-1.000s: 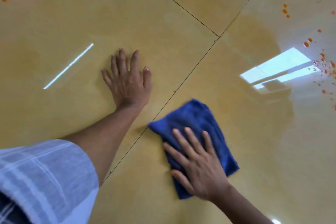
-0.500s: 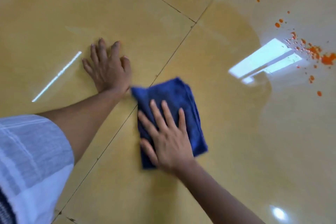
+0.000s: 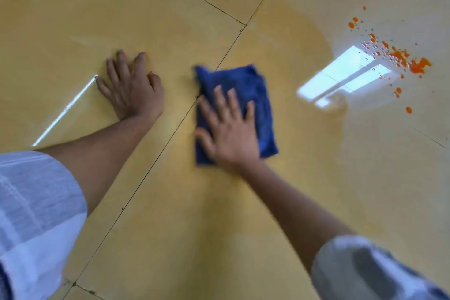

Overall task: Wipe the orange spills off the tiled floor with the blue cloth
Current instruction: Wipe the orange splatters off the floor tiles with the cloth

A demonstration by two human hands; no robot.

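My one blue cloth (image 3: 246, 95), folded and rumpled, lies pinned under my flat, spread right hand (image 3: 230, 134), my left hand (image 3: 132, 92) splayed on the tiled floor (image 3: 194, 226) beside it, orange spills (image 3: 394, 56) scattered beyond my right fingertips.

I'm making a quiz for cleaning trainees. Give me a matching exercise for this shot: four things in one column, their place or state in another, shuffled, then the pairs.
1. left hand
2. right hand
3. blue cloth
4. orange spills

A. folded, lying across a tile joint
B. bare on the floor
C. far right, unwiped
D. pressing the cloth

Pairs: 1-B, 2-D, 3-A, 4-C
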